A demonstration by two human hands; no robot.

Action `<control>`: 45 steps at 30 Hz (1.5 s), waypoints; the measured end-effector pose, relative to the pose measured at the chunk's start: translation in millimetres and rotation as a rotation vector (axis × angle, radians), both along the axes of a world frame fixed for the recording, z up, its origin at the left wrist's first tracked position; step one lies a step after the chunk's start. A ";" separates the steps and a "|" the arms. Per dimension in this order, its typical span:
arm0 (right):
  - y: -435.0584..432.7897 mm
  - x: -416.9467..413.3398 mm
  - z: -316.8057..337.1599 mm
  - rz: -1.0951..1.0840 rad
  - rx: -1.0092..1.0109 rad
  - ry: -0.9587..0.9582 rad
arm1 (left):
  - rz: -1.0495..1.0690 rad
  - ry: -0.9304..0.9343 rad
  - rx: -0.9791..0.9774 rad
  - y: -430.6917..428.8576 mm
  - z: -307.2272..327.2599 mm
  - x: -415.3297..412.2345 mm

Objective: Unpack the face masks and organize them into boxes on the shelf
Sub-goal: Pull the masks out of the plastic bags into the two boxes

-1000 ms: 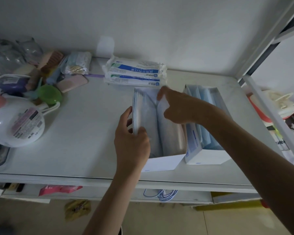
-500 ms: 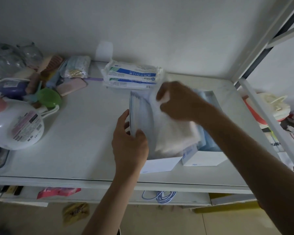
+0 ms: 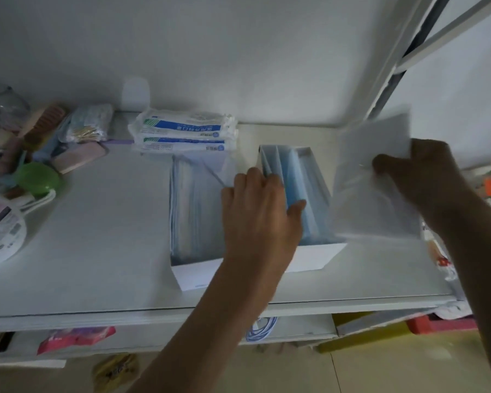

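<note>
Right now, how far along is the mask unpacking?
Done: the left box and the right box both hold blue masks. In hand: the right hand holds an empty-looking clear wrapper off to the side, while the left hand grips the right box's wall. Left: two sealed mask packs lie unopened at the back of the shelf.

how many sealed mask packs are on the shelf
2, stacked at the back of the shelf: the top pack lies on the bottom pack. More may hide behind them.
</note>
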State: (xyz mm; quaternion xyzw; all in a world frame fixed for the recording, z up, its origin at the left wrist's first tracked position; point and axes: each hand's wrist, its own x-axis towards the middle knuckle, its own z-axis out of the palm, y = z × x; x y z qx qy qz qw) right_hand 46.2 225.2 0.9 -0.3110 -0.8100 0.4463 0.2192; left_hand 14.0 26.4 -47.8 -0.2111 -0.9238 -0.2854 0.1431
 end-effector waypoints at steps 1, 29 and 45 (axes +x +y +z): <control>0.8 1.0 -2.1 0.016 -0.001 0.001 | 0.060 -0.053 -0.078 1.4 -1.9 -4.7; 16.2 12.5 3.4 0.116 0.000 0.021 | 0.078 -0.381 0.140 5.6 10.3 -14.9; 21.9 13.4 8.5 0.096 -0.052 0.038 | 0.038 -0.324 -0.022 31.8 9.0 -10.1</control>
